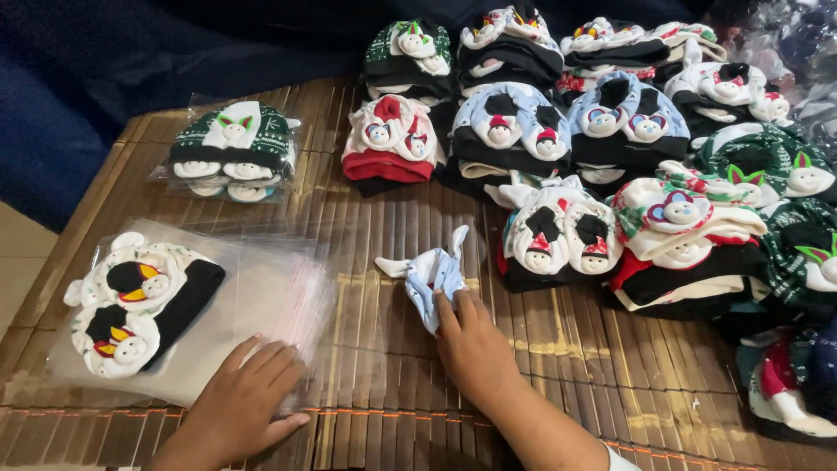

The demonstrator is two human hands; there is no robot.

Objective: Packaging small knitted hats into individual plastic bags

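Observation:
My left hand (247,394) rests flat on a stack of clear plastic bags (266,301) at the near left of a brown slatted mat (384,227). A white and black snowman sock pair (135,310) lies on that stack, left of the hand. My right hand (471,344) presses its fingers on a small light-blue and white sock item (432,270) near the middle of the mat.
A bagged green snowman sock pair (234,148) lies at the far left. Several piles of snowman socks in red (390,139), blue (510,126), black and green (767,161) fill the far and right side. Dark blue cloth (105,61) lies behind.

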